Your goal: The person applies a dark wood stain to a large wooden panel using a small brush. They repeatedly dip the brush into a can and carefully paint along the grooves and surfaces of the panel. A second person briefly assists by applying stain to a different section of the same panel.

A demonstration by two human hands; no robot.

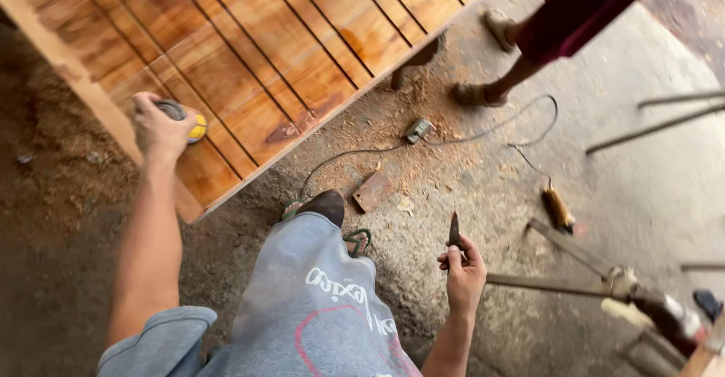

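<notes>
Where the slatted wooden panel [287,52] lies slanted across the upper left, the left hand [158,128] is pressed down on it near its lower edge, closed over one round tape measure [189,122] with a yellow and grey case. One dark, narrow blade-like tool [454,232] is pinched upright in the right hand [464,271], held low over the dusty floor [649,188], well apart from the panel. Two hands are seen in all, both the wearer's. One knee in grey printed cloth [317,301] fills the bottom centre, with one foot in a green sandal [326,209] just beyond it. Two sandalled feet of another person [491,52] are seen at the top right, standing near the panel's edge. One thin cable [483,131] is trailed across sawdust, with one small grey block [417,129] on it. One flat rusty plate [372,190] lies near the sandal. Several metal bars [574,248] are scattered at the right. No containers can be made out.
</notes>
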